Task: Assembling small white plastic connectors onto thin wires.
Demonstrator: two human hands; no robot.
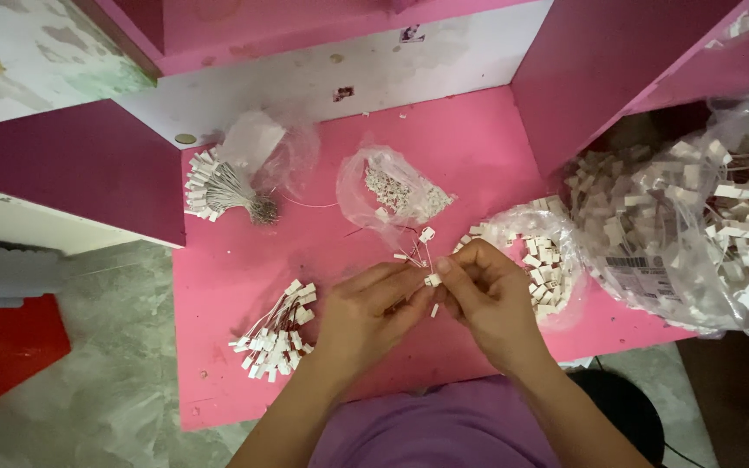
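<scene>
From my head camera, looking down, my left hand (366,312) and right hand (483,290) meet over the middle of the pink desk (478,156), near its front edge. Both pinch a small cluster of white connectors on thin wires (426,260), fingertips closed narrow around it; a few connectors stick up above my fingers, one hangs just below them.

Left of my left hand, toward the front left corner, lies a bundle of wired white connectors (277,340). Another bundle, tied at its wire ends (218,191), lies near the back left corner, touching a crumpled clear bag (266,143). At the back middle sits a small clear bag of tiny parts (392,192). Just beside my right hand, an open bag of white connectors (543,260) rests near the right edge, and a large clear sack of the same parts (695,225) bulges past that edge.
</scene>
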